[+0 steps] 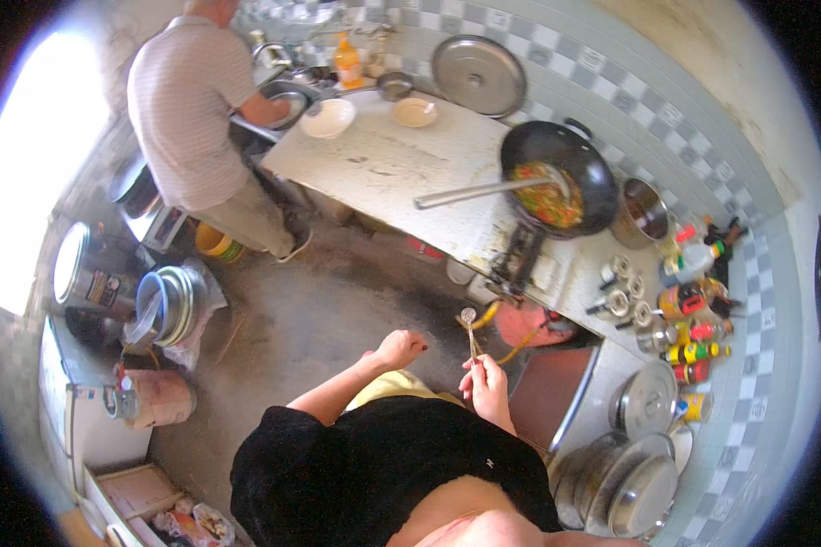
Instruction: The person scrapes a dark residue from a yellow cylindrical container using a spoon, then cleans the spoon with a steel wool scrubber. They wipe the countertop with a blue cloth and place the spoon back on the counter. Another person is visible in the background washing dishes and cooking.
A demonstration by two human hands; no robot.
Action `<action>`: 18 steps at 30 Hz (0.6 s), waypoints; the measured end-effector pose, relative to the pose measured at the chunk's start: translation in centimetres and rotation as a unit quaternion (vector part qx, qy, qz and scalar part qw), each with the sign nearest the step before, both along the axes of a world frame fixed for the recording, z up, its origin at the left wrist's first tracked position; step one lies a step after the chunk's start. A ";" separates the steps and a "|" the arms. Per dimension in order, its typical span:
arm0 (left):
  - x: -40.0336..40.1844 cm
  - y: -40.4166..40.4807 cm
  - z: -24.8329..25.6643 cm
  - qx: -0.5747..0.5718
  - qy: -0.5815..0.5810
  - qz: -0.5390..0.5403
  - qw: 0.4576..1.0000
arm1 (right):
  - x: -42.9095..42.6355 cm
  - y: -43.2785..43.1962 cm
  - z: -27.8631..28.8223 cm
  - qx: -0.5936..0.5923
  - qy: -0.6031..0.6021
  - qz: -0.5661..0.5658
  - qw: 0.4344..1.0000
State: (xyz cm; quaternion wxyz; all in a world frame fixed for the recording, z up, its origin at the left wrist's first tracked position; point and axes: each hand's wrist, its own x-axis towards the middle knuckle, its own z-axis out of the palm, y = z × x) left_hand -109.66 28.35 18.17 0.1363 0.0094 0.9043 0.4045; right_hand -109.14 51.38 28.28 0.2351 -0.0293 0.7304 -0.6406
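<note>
My right hand (487,390) grips the handle of a small metal spoon (470,328), its bowl pointing away from me over the floor. To its left, my left hand (400,348) hangs in front of my body with the fingers curled; whether something small is in it I cannot tell. Beyond my right hand, a black wok (592,178) stands on a gas burner (520,256). It holds cooked food in red, green and yellow pieces (544,205). A metal spatula (482,193) rests in the wok, with its long handle reaching out to the left over the counter.
Another person (191,116) works at the sink (291,102). Two bowls (328,118) and a large lid (479,75) are on the counter (383,161). Seasoning jars (616,301), bottles (684,301) and a metal pot (640,212) stand right. A gas cylinder (157,398) and basins (171,308) are left.
</note>
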 end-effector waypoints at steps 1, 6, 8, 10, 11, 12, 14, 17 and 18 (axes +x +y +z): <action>0.8 -2.2 0.0 0.088 -0.032 0.034 0.995 | -0.6 -2.3 -0.3 0.010 -0.005 0.019 1.000; 2.8 -10.3 3.8 0.342 -0.055 0.096 0.933 | -3.0 -15.4 -2.4 0.038 -0.012 0.117 0.992; 3.6 -12.5 4.3 0.426 -0.057 0.142 0.892 | -3.0 -20.3 -4.1 0.033 0.027 0.157 0.987; 3.6 -14.1 6.6 0.448 0.000 0.233 0.863 | -2.8 -25.2 -2.6 0.042 0.089 0.170 0.980; 3.9 -15.7 7.0 0.502 -0.060 0.257 0.823 | -2.8 -27.1 -2.3 0.054 0.158 0.179 0.970; 4.0 -17.0 6.9 0.498 -0.032 0.286 0.818 | -3.1 -29.0 -2.3 0.053 0.164 0.205 0.963; 4.3 -19.4 6.7 0.543 -0.019 0.353 0.762 | -3.6 -32.0 -1.9 0.055 0.108 0.263 0.957; 5.1 -23.7 5.1 0.554 0.037 0.380 0.740 | -6.5 -35.6 -1.7 0.064 0.026 0.449 0.891; 5.1 -25.1 5.2 0.510 0.092 0.430 0.739 | -7.3 -37.0 -1.4 0.092 0.002 0.465 0.881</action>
